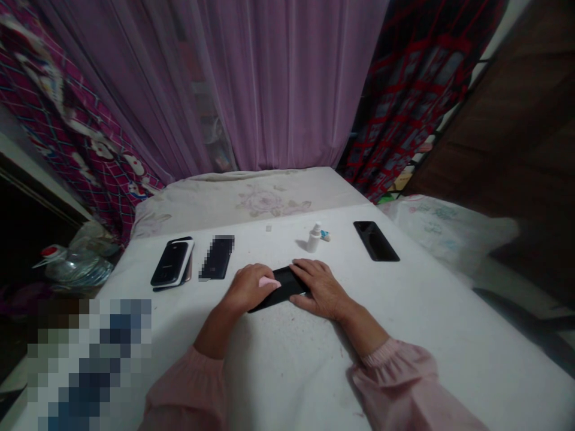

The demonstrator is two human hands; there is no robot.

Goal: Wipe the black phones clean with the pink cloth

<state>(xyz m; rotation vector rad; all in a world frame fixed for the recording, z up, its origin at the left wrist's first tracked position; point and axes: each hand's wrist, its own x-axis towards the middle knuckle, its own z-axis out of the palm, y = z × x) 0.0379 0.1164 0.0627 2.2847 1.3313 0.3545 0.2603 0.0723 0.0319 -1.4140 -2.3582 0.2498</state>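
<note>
A black smartphone (pixel 287 284) lies on the white tablecloth between my hands, its dark face up. My left hand (pixel 249 287) is closed on a small pink cloth (pixel 268 281) and presses it against the left part of the phone. At the other end, my right hand (pixel 321 288) grips the phone, thumb on the near edge and fingers over the far edge. Beyond the phone stands a small white spray bottle (pixel 314 238), with a small blue and white item (pixel 325 236) just behind it.
A stack of phones (pixel 171 263) sits at the left, beside another dark phone (pixel 220 256), partly pixelated. One more black phone (pixel 376 241) lies at the right. A small greyish square (pixel 268 228) rests farther back. Purple curtains (pixel 287 84) hang behind the table (pixel 287 371).
</note>
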